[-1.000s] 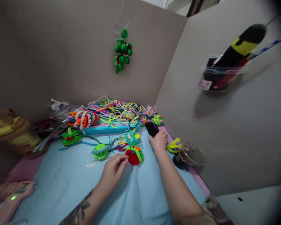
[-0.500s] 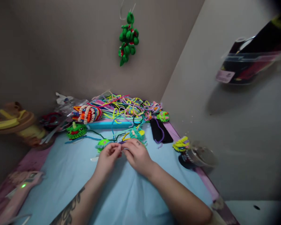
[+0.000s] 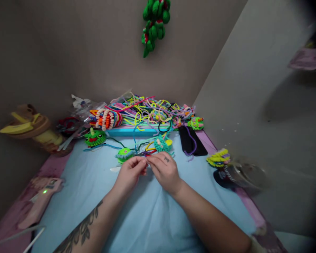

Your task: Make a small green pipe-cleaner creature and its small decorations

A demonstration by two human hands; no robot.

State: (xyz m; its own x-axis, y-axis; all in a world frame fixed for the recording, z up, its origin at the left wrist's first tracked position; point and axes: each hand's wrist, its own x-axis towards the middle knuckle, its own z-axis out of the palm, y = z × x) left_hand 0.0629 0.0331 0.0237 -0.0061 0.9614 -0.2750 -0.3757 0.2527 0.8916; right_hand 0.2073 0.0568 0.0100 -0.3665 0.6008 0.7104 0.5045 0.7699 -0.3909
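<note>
My left hand (image 3: 131,172) and my right hand (image 3: 165,172) meet at the fingertips over the blue cloth (image 3: 147,218). Both pinch, and whatever is between the fingers is too small to make out. Just beyond the fingertips lie scissors-like dark and red pieces (image 3: 147,153), partly hidden. A lime-green pipe-cleaner figure (image 3: 124,153) with a blue fringe rests beside my left hand. Behind my right hand sits a teal pipe-cleaner figure (image 3: 162,143) with a yellow part. A small white piece (image 3: 115,169) lies left of my left hand.
A blue tray (image 3: 131,132) heaped with pipe cleaners (image 3: 144,110) stands at the back. A green figure (image 3: 94,138) is at left, a black flat piece (image 3: 185,138) at right. A pink glue gun (image 3: 40,202) lies front left; a clear cup (image 3: 246,174) stands at the right edge.
The view has tipped down and turned slightly left, so everything sits further right in the picture. My hands stay pinched together, their fingers slightly shifted; less purple shows at the fingertips.
</note>
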